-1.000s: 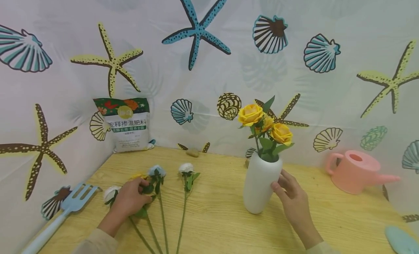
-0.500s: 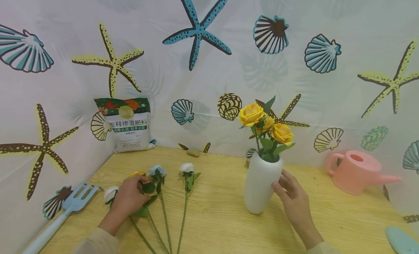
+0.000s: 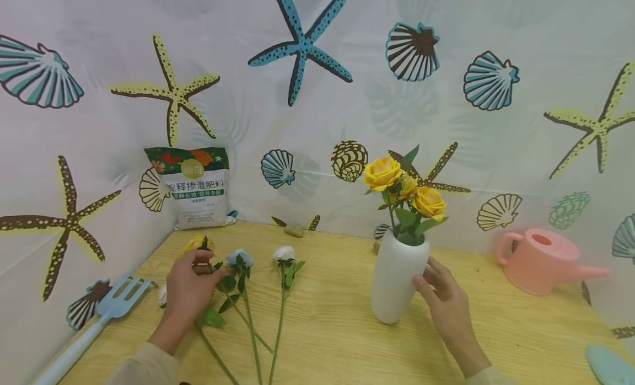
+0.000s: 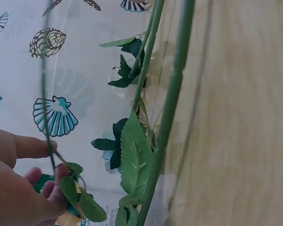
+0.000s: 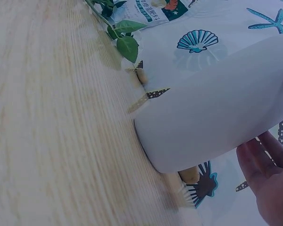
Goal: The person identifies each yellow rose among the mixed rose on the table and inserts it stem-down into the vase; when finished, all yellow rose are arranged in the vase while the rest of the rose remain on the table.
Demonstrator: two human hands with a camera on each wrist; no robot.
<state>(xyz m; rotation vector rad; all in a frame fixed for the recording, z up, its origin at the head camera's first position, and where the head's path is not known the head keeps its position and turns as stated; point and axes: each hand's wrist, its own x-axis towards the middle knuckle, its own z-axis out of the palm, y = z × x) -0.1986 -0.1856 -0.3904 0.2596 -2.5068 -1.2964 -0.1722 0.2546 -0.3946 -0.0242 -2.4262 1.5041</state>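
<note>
My left hand [image 3: 188,288] pinches the green stem [image 4: 45,94] of a yellow rose [image 3: 198,244], just below its bloom. Leaves [image 4: 87,202] hang beside the thumb in the left wrist view. To the right of that hand lie a pale blue rose [image 3: 240,257] and a white rose [image 3: 284,254]; another white bloom [image 3: 162,294] is mostly hidden behind the hand. My right hand [image 3: 448,313] holds the right side of a white vase [image 3: 398,280], thumb in front and fingers behind. Several yellow roses [image 3: 383,174] stand in the vase, which is upright on the table.
A light blue garden fork [image 3: 116,302] lies at the left. A fertilizer bag [image 3: 198,208] leans against the patterned backdrop. Beyond the vase at right stands a pink watering can [image 3: 538,263]. A pale blue rounded object [image 3: 607,363] sits front right; a small stone [image 3: 294,230] lies at the back.
My left hand has shifted slightly left and raised the yellow rose's stem, whose lower end has swung right across the neighbouring stems. The right hand and vase stay put.
</note>
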